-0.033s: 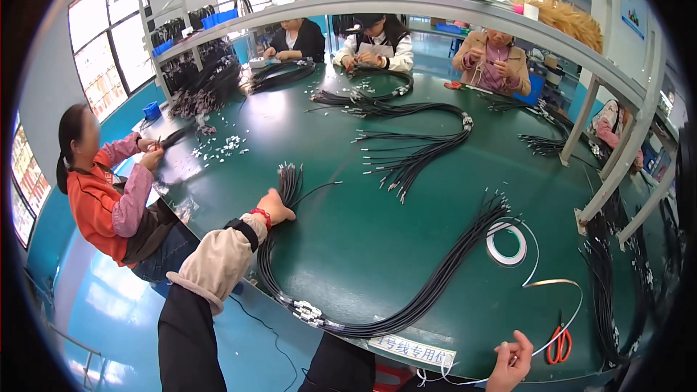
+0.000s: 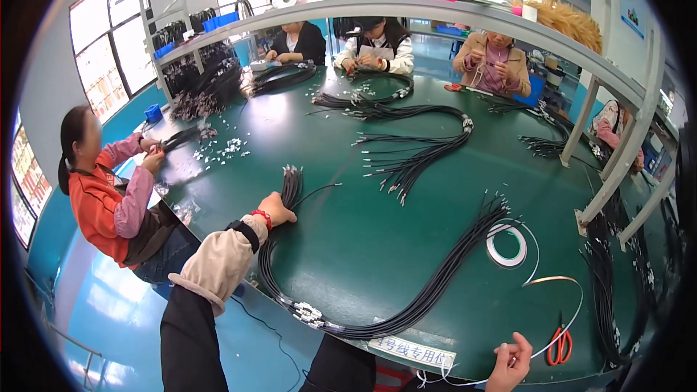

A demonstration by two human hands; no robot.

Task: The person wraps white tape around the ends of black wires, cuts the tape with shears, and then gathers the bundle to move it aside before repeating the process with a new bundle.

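- Green tabletop (image 2: 348, 247) fills a bright workshop with large windows on the person's left; a grey metal frame (image 2: 581, 51) arches over its far side.
- Left hand (image 2: 277, 210) rests on the tabletop with its grip pressed down on a long bundle of black cables (image 2: 428, 297). A red band sits at the wrist, above a beige sleeve.
- From that grip the bundle runs toward the near edge, curves round past a cluster of white connectors (image 2: 308, 313), then sweeps away to the right of the hand, its far ends fanning out.
- Right hand (image 2: 510, 366) is at the near edge, its grip pinching a thin strip of tape (image 2: 559, 281) that loops away across the tabletop.
- Just right of that hand lie orange-handled scissors (image 2: 557, 345); beyond it sits a roll of tape (image 2: 506, 245).
- More cable bundles (image 2: 414, 160) lie well beyond both hands.
- Other people work around the tabletop: one in an orange vest (image 2: 102, 203) on the left, three seated at the far side.
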